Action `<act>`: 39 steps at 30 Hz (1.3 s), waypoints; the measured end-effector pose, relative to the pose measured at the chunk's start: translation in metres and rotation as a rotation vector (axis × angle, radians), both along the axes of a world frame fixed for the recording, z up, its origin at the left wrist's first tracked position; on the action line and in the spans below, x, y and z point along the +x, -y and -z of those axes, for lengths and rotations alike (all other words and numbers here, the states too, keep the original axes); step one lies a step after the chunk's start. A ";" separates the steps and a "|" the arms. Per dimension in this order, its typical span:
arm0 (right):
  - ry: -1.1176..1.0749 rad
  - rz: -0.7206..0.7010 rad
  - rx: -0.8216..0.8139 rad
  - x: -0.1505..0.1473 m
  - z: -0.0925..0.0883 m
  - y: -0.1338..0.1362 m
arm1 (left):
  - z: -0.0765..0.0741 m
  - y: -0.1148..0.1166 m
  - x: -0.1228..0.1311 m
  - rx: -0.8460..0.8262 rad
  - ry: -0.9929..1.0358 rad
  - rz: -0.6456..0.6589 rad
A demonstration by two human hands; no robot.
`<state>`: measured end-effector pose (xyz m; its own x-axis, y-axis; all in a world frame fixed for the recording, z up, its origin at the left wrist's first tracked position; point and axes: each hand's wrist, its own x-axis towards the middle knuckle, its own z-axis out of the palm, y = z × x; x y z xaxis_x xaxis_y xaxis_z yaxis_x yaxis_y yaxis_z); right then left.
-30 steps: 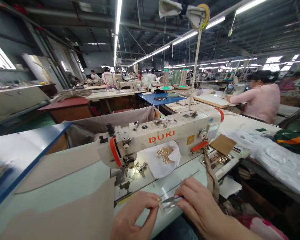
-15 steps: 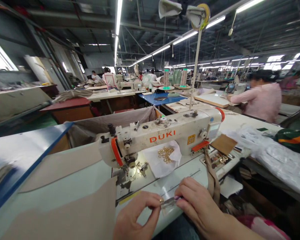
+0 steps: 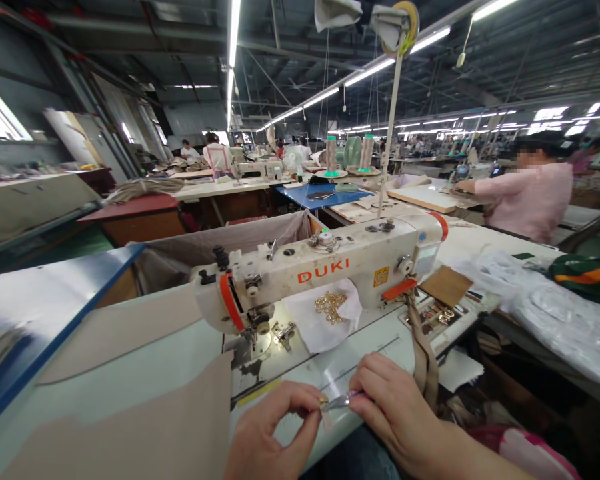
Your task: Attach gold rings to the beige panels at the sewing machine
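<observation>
My left hand [image 3: 275, 433] is closed in a pinch around a small gold metal ring [image 3: 323, 401], mostly covered by the fingertips. A short beige strip [image 3: 327, 420] hangs below it. My right hand [image 3: 395, 407] is closed around a small pointed tool with a silvery blade [image 3: 337, 403] and a purple end; its exact kind is unclear. The blade's tip reaches the ring at my left fingertips. Both hands are above the front of the pale table, before the sewing machine [image 3: 325, 270]. Behind them, a heap of gold rings [image 3: 331, 307] lies on a white sheet [image 3: 313, 337].
Beige fabric panels [image 3: 170, 413] lie on the left side of the table. A tan strap [image 3: 423, 347] hangs over the front edge at right, beside a tray of metal fittings [image 3: 437, 317]. Clear plastic bags [image 3: 555, 320] lie farther right. A co-worker in pink [image 3: 530, 200] sits beyond.
The blade in my right hand has turned slightly and shows more of its flat side. My hands stay almost in place. The co-worker in pink has shifted a little to the right.
</observation>
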<state>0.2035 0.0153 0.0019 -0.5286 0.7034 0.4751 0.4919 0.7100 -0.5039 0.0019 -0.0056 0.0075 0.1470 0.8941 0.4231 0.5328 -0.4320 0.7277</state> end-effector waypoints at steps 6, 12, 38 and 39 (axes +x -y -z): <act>-0.052 -0.004 -0.066 0.000 0.002 0.003 | 0.001 0.002 -0.001 -0.009 -0.010 -0.019; 0.021 -0.018 -0.045 0.002 -0.001 0.002 | -0.002 0.002 0.000 0.003 -0.031 0.001; -0.293 0.469 -0.172 0.056 0.015 -0.016 | -0.003 0.005 -0.006 -0.135 0.214 -0.018; -0.243 0.556 -0.201 0.074 0.016 -0.024 | -0.001 0.004 -0.008 -0.176 0.258 -0.028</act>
<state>0.2773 0.0391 -0.0144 0.0468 0.9295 0.3658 0.6149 0.2618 -0.7439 -0.0064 -0.0093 0.0084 0.0290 0.9591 0.2817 0.3308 -0.2751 0.9027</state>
